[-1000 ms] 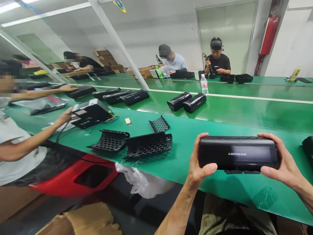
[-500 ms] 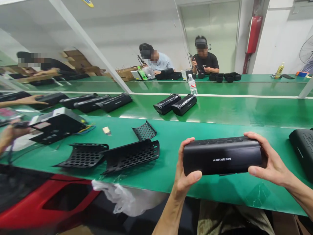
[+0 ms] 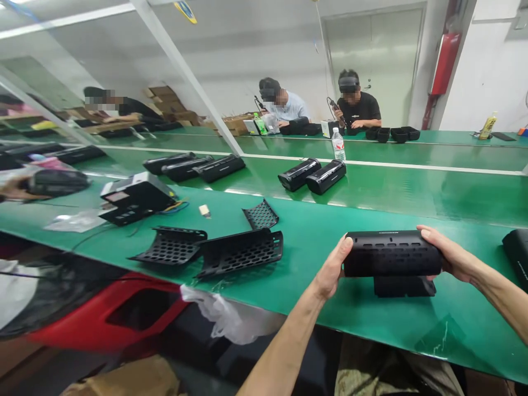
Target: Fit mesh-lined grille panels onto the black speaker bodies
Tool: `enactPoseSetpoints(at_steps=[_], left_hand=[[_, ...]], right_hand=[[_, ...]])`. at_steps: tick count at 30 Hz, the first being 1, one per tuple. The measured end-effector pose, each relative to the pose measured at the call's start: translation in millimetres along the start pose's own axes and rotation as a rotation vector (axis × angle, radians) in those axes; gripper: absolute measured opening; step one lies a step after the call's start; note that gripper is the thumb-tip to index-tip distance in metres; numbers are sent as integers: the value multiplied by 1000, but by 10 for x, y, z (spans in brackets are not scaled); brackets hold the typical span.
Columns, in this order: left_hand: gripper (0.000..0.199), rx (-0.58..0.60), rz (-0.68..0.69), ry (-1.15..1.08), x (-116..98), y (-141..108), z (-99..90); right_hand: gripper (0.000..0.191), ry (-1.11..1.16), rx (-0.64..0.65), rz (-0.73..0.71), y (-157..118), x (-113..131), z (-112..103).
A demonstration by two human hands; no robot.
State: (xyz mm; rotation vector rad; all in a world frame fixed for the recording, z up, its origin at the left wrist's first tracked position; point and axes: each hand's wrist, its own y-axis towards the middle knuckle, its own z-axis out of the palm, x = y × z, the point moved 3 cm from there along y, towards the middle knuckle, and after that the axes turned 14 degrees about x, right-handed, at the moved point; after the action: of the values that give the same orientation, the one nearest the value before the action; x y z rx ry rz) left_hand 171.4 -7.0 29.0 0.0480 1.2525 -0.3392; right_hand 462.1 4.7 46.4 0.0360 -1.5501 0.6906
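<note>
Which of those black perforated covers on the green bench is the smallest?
The short one farthest back; the two longer covers lie side by side nearer the bench's front edge.

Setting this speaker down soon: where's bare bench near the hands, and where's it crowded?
Bare green bench lies between the perforated black grille and the left hand; another strip runs along the near edge, below the black speaker. Crowded: farther left, around the black unit and its coloured wires.

Left hand (image 3: pixel 330 269) curled, right hand (image 3: pixel 449 258) curled, forearms (image 3: pixel 280 346) outstretched
</note>
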Motion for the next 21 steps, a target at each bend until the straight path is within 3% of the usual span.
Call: enactPoseSetpoints(at_steps=[3, 8, 11, 16, 21], left_hand=[[60, 91, 87, 14, -53, 28, 14], [56, 44, 102, 94, 9, 43, 33], [64, 51, 60, 98, 71, 31, 4], [103, 154, 76, 73, 146, -7, -55], [106, 121, 170, 197, 164, 0, -25]], right_hand=[[97, 31, 65, 73, -47, -22, -2], [108, 50, 104, 8, -110, -203, 25], [97, 1, 91, -2, -107, -307, -8], [90, 3, 97, -1, -148, -334, -86], [87, 6, 109, -3, -172, -308, -84]])
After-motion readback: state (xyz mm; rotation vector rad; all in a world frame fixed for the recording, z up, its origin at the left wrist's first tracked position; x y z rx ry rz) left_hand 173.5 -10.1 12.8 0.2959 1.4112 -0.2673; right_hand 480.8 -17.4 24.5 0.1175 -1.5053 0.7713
